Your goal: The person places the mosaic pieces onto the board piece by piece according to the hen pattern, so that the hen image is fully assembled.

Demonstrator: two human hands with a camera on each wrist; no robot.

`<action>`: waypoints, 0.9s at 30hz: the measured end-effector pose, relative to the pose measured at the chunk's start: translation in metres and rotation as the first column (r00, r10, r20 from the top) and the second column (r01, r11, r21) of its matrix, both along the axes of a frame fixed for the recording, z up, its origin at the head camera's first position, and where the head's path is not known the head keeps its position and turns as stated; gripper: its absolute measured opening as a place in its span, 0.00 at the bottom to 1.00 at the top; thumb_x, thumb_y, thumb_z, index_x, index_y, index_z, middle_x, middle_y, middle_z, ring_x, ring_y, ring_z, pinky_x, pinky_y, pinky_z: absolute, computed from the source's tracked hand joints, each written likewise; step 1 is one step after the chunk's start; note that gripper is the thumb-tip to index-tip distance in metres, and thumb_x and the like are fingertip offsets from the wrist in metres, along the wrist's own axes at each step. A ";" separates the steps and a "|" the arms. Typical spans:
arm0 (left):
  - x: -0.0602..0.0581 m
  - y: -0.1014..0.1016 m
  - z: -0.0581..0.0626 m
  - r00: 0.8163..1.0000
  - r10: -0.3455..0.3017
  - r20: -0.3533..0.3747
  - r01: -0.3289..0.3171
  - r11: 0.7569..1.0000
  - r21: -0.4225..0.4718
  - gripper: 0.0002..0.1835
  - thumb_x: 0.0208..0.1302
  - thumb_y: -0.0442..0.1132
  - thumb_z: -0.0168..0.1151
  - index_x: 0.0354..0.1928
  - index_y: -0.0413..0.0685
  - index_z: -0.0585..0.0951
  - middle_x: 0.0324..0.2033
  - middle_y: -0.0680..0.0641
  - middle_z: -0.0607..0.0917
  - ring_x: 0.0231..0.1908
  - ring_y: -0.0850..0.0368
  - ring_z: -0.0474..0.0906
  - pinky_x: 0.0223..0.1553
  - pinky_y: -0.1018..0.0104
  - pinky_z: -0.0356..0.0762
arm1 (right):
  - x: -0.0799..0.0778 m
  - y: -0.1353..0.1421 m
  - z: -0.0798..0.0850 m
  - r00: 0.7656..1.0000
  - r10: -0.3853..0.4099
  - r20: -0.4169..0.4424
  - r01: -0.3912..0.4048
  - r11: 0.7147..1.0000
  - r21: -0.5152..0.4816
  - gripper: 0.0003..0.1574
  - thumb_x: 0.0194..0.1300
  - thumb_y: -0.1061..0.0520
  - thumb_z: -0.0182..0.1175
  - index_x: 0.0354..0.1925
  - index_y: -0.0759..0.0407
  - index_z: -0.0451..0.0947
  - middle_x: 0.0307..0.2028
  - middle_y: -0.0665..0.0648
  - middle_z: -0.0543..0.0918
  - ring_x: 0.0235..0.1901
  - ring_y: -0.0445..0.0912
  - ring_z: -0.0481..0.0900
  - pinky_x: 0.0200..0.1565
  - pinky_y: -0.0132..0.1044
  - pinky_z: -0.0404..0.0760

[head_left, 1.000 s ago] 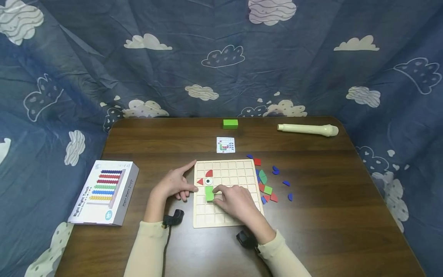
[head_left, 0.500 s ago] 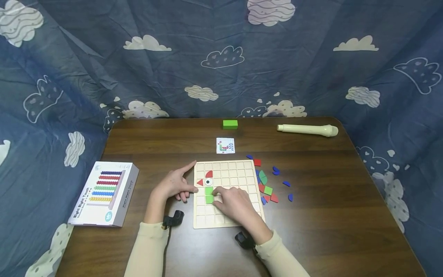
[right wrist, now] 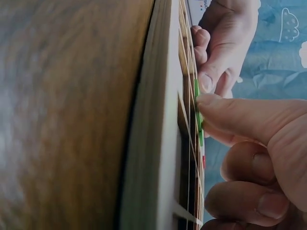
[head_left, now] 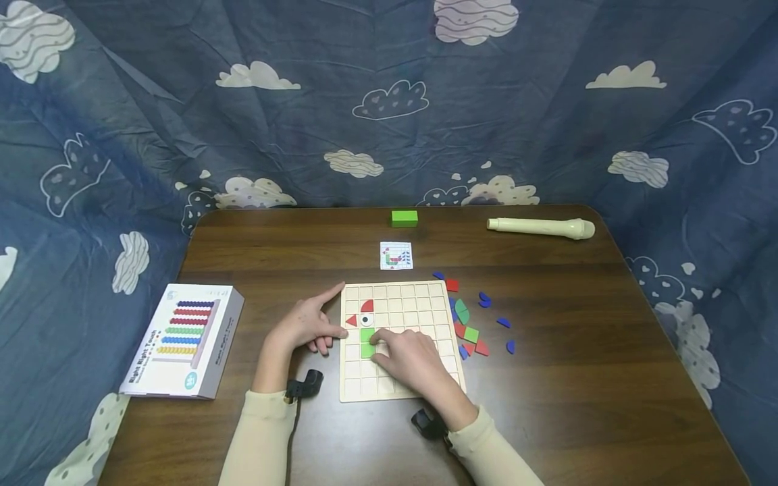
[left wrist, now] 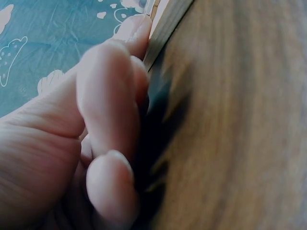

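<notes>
A wooden grid board (head_left: 419,304) lies mid-table. On its left side are a red quarter-round piece (head_left: 367,306), a red triangle (head_left: 351,320), a white eye tile (head_left: 368,318) and two green squares, one above the other. My right hand (head_left: 413,358) pinches the lower green square (head_left: 367,351) with thumb and index finger, whose tips are at its right side. In the right wrist view the thumb (right wrist: 240,112) is on the green piece, other fingers curled below. My left hand (head_left: 306,320) rests against the board's left edge, thumb and index finger spread, other fingers bent.
Right of the board lie loose pieces, including a green square (head_left: 471,334), a red square (head_left: 452,285) and blue half-rounds (head_left: 503,322). Behind it are a pattern card (head_left: 396,256), a green block (head_left: 404,219) and a cream microphone-shaped object (head_left: 541,227). A white box (head_left: 182,341) stands left.
The lower green square, in the right hand's fingers, has settled into line below the upper one. The right fingertips have shifted slightly left. The left hand has not moved.
</notes>
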State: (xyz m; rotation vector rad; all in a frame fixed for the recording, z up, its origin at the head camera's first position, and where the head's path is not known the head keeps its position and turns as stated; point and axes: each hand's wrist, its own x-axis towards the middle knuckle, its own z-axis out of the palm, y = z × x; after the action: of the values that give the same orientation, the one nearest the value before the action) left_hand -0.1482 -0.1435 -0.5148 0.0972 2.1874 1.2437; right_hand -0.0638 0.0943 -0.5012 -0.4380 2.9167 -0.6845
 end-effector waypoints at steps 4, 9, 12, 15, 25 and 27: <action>0.000 0.001 0.000 1.000 -0.004 0.002 0.004 1.000 -0.003 0.58 0.58 0.41 0.82 0.84 0.76 0.56 0.17 0.44 0.86 0.15 0.54 0.85 0.19 0.64 0.83 | 0.001 -0.001 0.000 1.000 0.002 0.001 -0.002 1.000 0.000 0.13 0.65 0.48 0.76 0.47 0.47 0.90 0.13 0.41 0.66 0.15 0.37 0.58 0.22 0.32 0.56; 0.000 0.001 0.001 1.000 -0.006 0.006 0.006 1.000 -0.005 0.58 0.59 0.41 0.82 0.84 0.76 0.56 0.18 0.44 0.86 0.15 0.54 0.85 0.19 0.64 0.83 | 0.001 -0.001 0.001 1.000 0.000 -0.003 0.000 1.000 0.003 0.14 0.65 0.48 0.76 0.48 0.47 0.90 0.13 0.41 0.65 0.15 0.37 0.57 0.22 0.32 0.55; -0.001 0.001 0.001 1.000 -0.005 0.005 0.005 1.000 -0.007 0.58 0.59 0.42 0.82 0.84 0.76 0.56 0.18 0.44 0.86 0.15 0.54 0.85 0.19 0.64 0.83 | 0.001 0.000 0.002 1.000 0.000 -0.009 0.000 1.000 0.002 0.14 0.65 0.47 0.76 0.48 0.46 0.90 0.13 0.42 0.64 0.15 0.37 0.56 0.21 0.32 0.55; -0.002 0.000 0.000 1.000 0.003 0.006 -0.003 1.000 -0.006 0.58 0.59 0.42 0.82 0.84 0.77 0.56 0.18 0.43 0.86 0.15 0.53 0.85 0.19 0.64 0.83 | 0.001 0.006 0.005 1.000 -0.019 -0.003 0.019 1.000 -0.002 0.14 0.66 0.47 0.75 0.49 0.45 0.89 0.13 0.42 0.64 0.15 0.37 0.57 0.21 0.32 0.55; -0.002 0.000 -0.001 1.000 0.010 0.021 -0.009 1.000 -0.008 0.59 0.58 0.42 0.82 0.84 0.78 0.55 0.18 0.44 0.86 0.15 0.54 0.85 0.19 0.64 0.83 | -0.017 0.094 0.016 0.959 -0.282 -0.041 0.279 0.958 -0.057 0.16 0.69 0.48 0.72 0.53 0.50 0.87 0.16 0.46 0.66 0.16 0.40 0.58 0.19 0.33 0.57; -0.001 0.000 -0.001 1.000 0.010 0.021 -0.010 1.000 -0.007 0.59 0.58 0.42 0.82 0.84 0.77 0.56 0.18 0.44 0.86 0.15 0.54 0.85 0.19 0.65 0.82 | -0.019 0.116 0.015 0.941 -0.338 -0.034 0.336 0.941 -0.045 0.19 0.70 0.46 0.72 0.54 0.52 0.86 0.16 0.48 0.67 0.16 0.42 0.59 0.19 0.34 0.58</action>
State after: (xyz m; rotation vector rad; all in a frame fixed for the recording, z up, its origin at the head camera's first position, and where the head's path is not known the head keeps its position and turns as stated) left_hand -0.1494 -0.1432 -0.5154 0.0701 2.1767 1.2373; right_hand -0.0830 0.2100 -0.4859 0.0524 3.0532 -0.7801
